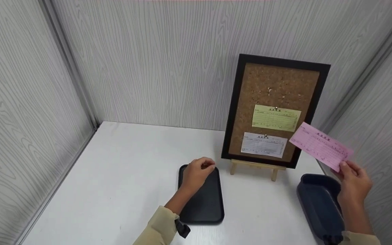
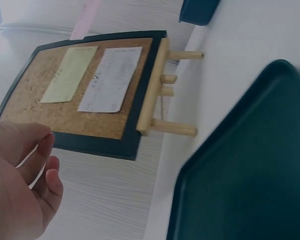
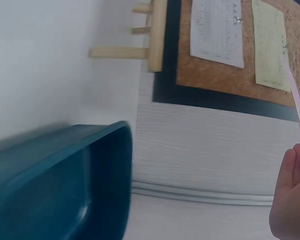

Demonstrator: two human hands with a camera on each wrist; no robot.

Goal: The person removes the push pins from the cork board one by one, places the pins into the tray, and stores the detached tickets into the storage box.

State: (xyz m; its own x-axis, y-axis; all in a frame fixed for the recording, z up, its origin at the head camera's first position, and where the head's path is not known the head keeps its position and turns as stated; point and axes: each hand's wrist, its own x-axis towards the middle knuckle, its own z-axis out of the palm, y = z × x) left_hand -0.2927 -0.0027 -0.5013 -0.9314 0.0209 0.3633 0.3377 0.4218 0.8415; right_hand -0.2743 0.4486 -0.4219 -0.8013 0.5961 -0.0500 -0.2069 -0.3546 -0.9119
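My right hand (image 1: pixel 354 183) pinches a pink printed paper slip (image 1: pixel 320 144) by its lower right corner, between thumb and fingers. Its far corner overlaps the right frame of a corkboard (image 1: pixel 260 78) in the head view. A yellow slip (image 1: pixel 276 118) and, below it, a white slip (image 1: pixel 264 145) hang on the cork, each under a push pin near its top edge. Over the black tray (image 1: pixel 204 204), left of the board, is my left hand (image 1: pixel 197 172), thumb and forefinger tips together. I cannot tell whether something small sits between those tips.
A small wooden easel (image 1: pixel 258 165) holds the black-framed board upright on the white table (image 1: pixel 138 163). Beneath my right forearm stands a deep dark blue bin (image 1: pixel 306 199), near the right wall. Grey wood-patterned panels (image 1: pixel 155 61) close in the back and both sides.
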